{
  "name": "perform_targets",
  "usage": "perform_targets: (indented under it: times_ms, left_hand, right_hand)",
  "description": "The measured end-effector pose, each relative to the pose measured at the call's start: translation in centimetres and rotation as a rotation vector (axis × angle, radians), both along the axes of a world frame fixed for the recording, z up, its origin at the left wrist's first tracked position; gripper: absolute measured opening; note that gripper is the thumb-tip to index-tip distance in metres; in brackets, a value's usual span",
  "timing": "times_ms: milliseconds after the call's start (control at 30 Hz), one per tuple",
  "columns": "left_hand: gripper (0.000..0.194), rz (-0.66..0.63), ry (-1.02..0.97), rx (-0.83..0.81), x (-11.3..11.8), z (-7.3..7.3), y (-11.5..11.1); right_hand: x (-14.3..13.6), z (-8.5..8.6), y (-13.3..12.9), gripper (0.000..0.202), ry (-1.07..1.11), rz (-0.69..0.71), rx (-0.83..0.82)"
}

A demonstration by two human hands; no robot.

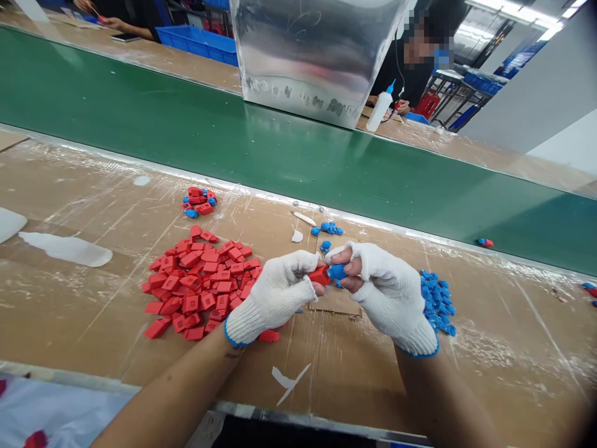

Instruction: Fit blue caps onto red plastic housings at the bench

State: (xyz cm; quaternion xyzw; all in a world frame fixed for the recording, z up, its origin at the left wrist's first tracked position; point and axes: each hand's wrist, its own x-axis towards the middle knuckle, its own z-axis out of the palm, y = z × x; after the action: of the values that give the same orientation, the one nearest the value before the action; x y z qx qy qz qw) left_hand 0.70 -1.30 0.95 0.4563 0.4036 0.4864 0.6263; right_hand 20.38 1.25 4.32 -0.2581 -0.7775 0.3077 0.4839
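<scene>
My left hand (284,286), in a white glove with bare fingertips, pinches a small red plastic block (319,275). Gloved the same way, my right hand (385,289) grips a small blue piece (336,272) against the block's right end. The two parts touch; whether they are joined I cannot tell. To the left of my left hand spreads a big pile of red blocks (200,286). A heap of blue pieces (437,302) lies beside my right hand, partly hidden by it. Several more blue pieces (330,228) sit just beyond my fingers.
A green conveyor belt (177,137) crosses behind the worktable, with a red-and-blue piece (485,242) near its edge. Mixed pieces (199,202) form a small cluster at the back left. A pointed white stick (304,218) lies ahead. Across the belt stand a metal panel (312,56), a bottle (380,109) and co-workers.
</scene>
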Motion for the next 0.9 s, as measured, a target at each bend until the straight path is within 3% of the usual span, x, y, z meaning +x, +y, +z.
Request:
perform_targets:
  times_ms: [400, 600, 800, 900]
  left_hand:
    - [0.013, -0.133, 0.071, 0.078, -0.7, 1.4, -0.5]
    - [0.014, -0.142, 0.100, 0.056, -1.0, 1.3, -0.6]
    - [0.046, -0.244, -0.167, 0.016, -0.6, 0.9, -0.8]
    - [0.066, -0.281, -0.234, 0.053, 0.0, 0.0, -1.1]
  right_hand:
    - [0.2, 1.8, -0.4, 0.033, -0.212, 0.115, 0.198]
    - [-0.3, 1.4, -0.1, 0.032, -0.166, 0.146, 0.215]
    - [-0.4, 0.6, 0.1, 0.013, 0.012, 0.186, 0.104]
    - [-0.9, 0.2, -0.3, 0.025, 0.021, 0.131, 0.027]
